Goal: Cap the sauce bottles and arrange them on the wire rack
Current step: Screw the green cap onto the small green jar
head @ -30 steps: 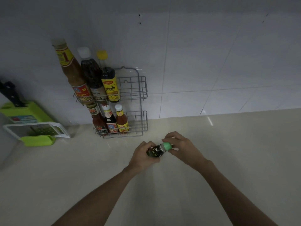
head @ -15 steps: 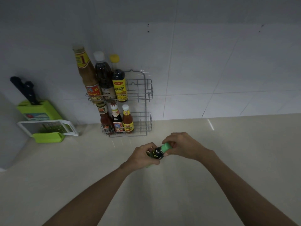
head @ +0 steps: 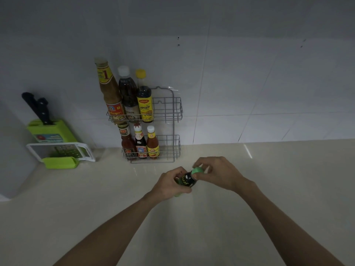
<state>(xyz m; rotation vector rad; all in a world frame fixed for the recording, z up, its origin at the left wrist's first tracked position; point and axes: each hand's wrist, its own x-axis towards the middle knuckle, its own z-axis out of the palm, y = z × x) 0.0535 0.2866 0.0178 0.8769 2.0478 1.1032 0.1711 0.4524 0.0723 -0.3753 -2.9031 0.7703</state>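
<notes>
A small dark sauce bottle (head: 188, 179) with a green label lies tilted above the counter, wrapped by my left hand (head: 170, 184). My right hand (head: 217, 172) pinches its green cap (head: 197, 170) at the bottle's neck. Behind them a grey two-tier wire rack (head: 171, 120) stands against the tiled wall. Three tall capped bottles (head: 128, 95) fill the left of its upper shelf. On the lower shelf's left stand three small bottles (head: 141, 144). The right part of both shelves is bare.
A green knife block (head: 49, 132) with black handles stands at the left by the wall. In front of it lies a white and green grater (head: 61, 155). The beige counter (head: 269, 179) stretches to the right.
The view has shifted, so the rack and block sit further right in frame. My hands stay on the bottle and cap, with my right fingers turned slightly around the cap.
</notes>
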